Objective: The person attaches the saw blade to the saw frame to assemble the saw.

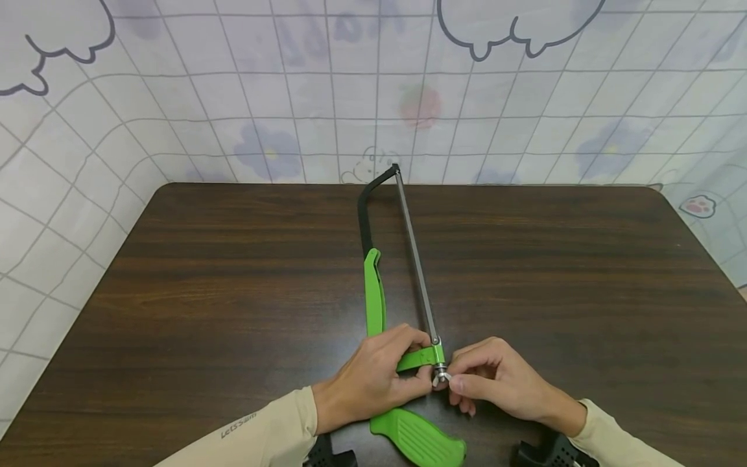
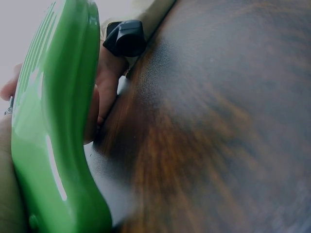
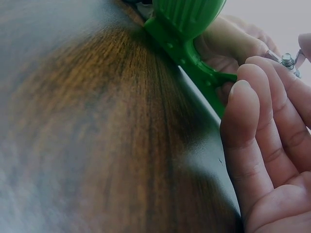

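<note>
A hacksaw lies along the table, with a green handle (image 1: 417,438) nearest me, a black bowed frame (image 1: 363,217) at the far end and a straight grey blade (image 1: 415,259) on the right. My left hand (image 1: 376,370) grips the green frame arm (image 1: 419,359) by the blade's near end. Thumb and forefinger of my right hand (image 1: 504,383) pinch the silver wing nut (image 1: 441,376) on the bolt there. In the right wrist view the threaded bolt (image 3: 287,60) shows beside the right fingers. Up close in the left wrist view is the green handle (image 2: 58,107).
The dark wood table (image 1: 233,292) runs back to a wall covering (image 1: 350,97) with a grid print. Black wrist devices (image 1: 554,451) sit beneath both forearms at the near edge.
</note>
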The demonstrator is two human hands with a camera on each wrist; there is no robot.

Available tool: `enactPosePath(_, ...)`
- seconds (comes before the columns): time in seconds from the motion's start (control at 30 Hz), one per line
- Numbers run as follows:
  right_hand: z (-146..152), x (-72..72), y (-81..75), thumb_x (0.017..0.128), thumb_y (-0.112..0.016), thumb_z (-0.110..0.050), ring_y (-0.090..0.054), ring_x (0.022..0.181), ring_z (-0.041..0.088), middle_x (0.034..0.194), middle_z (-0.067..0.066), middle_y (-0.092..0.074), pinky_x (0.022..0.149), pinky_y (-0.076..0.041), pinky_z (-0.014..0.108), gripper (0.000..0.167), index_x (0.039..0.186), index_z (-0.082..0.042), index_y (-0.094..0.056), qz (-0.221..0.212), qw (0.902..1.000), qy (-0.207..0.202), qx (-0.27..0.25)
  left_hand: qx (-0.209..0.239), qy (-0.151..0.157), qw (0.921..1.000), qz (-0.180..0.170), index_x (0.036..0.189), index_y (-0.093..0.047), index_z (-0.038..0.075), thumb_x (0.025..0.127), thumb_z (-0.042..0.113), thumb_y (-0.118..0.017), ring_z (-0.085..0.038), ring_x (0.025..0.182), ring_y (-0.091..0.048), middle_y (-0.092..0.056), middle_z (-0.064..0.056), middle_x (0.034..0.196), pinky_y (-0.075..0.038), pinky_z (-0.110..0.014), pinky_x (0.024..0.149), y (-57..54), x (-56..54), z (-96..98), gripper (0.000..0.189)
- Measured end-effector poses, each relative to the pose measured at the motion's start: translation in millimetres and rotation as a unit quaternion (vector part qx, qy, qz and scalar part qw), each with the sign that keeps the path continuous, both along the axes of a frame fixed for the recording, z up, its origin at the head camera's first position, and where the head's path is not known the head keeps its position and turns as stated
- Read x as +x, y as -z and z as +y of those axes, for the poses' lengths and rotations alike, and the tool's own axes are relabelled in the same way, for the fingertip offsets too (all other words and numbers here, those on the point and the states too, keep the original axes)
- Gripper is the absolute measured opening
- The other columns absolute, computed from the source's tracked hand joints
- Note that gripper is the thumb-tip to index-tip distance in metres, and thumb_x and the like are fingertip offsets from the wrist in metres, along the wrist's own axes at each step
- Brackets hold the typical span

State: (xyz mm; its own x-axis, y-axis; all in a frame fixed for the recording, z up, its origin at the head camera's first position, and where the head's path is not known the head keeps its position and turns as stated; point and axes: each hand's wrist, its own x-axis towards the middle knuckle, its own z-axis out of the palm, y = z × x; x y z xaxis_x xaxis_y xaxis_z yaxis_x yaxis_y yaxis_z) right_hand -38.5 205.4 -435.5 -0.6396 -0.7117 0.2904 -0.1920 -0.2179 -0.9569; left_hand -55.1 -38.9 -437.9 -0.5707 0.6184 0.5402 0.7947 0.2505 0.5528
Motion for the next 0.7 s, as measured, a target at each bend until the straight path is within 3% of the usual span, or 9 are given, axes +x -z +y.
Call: enactPosePath(0.7,-0.1,-0.9,0.5,0.097,-0.044,0.018,-0.060,0.059,0.032,0.081,0.027,-0.063,0.053,-0.058,0.034,0.028,0.103,0.011,-0.070,0.002,1.0000,-0.004,-0.008,0.003,0.001,1.0000,0.006,0.112,-0.062,0.009,0.088,0.004,-0.069,-0.001,0.077,-0.053,-0.065,0.001,0.097,-0.045,-0.004,0.070,-0.3,-0.2,0.6,0.025)
